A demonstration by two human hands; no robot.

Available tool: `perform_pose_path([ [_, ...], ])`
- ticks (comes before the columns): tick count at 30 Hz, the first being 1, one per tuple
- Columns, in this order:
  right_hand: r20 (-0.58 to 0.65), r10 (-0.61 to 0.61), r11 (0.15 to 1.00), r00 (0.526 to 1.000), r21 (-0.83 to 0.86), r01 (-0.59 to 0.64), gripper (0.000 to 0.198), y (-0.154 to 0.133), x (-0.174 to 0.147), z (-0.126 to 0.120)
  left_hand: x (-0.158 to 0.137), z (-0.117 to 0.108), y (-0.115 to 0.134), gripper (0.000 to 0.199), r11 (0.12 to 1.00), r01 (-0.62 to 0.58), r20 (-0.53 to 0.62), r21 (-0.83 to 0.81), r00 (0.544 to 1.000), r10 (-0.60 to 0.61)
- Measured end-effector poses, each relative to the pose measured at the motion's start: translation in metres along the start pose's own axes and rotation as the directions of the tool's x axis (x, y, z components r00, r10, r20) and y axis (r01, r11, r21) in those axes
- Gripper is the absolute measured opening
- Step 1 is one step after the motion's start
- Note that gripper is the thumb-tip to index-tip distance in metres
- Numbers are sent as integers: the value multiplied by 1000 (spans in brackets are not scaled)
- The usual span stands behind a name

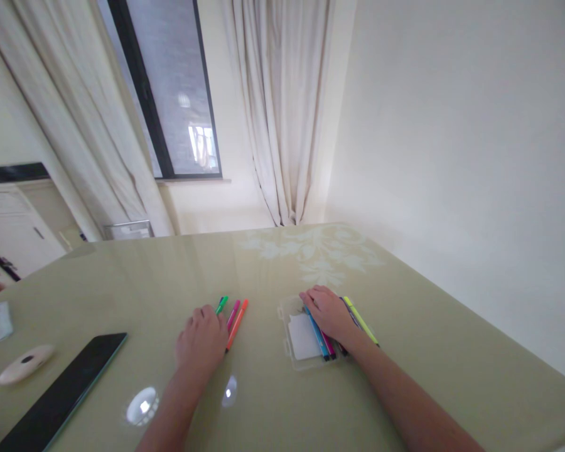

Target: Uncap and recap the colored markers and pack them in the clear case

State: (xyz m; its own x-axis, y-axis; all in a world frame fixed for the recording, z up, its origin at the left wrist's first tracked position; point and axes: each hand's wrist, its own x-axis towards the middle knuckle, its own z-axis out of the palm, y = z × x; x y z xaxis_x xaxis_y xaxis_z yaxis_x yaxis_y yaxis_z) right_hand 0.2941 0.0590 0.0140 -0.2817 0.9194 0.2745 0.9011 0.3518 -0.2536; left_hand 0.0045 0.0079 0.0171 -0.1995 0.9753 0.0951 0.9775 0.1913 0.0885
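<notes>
Pens [317,334] partly beneath right grip [330,314]

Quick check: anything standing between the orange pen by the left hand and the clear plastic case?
Nothing visible stands between the orange pen and the near left side of the clear plastic case. Farther right, the right hand covers part of the case and its pens.

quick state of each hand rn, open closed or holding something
Left hand: beside the orange pen; grip hidden, can't tell.
Right hand: over the clear case, by the blue pen; can't tell.
</notes>
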Motion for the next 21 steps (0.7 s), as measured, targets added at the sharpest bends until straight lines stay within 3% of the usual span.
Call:
perform_pose_path([
  [7,8,1,1000,1000,28,-1,43,3,1,1,-14,-7,24,45,993,-23,-24,114,999,26],
  [21,-12,-33,999,999,22,33,36,4,0,7,-7,15,11,44,986,-78,-99,146,991,93],
])
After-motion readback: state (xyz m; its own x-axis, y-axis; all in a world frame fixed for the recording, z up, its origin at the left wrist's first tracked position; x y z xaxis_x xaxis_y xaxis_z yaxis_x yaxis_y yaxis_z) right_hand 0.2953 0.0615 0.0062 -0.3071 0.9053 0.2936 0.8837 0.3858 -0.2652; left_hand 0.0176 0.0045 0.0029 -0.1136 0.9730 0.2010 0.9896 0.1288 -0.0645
